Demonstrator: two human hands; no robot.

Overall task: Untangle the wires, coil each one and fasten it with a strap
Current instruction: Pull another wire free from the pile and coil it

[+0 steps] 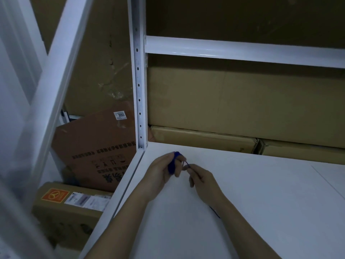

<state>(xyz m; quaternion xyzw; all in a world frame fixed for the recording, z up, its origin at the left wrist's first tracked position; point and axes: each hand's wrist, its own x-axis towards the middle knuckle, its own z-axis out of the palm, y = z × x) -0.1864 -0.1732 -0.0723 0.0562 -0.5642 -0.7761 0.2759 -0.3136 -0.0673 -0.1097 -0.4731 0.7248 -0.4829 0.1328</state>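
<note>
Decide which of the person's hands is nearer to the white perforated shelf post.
Left. The left hand, gripping the blue wire bundle, is just right of the shelf post's base; the right hand lies farther right.

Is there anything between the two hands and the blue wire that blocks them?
No. The left hand already grips the blue wire bundle, and the right hand pinches a thin end of it. Nothing visible stands between them above the white shelf.

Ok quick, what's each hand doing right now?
Left hand: fingers curled round a blue wire bundle.
Right hand: fingers pinching a thin strand of the same wire, beside the left hand.
</note>
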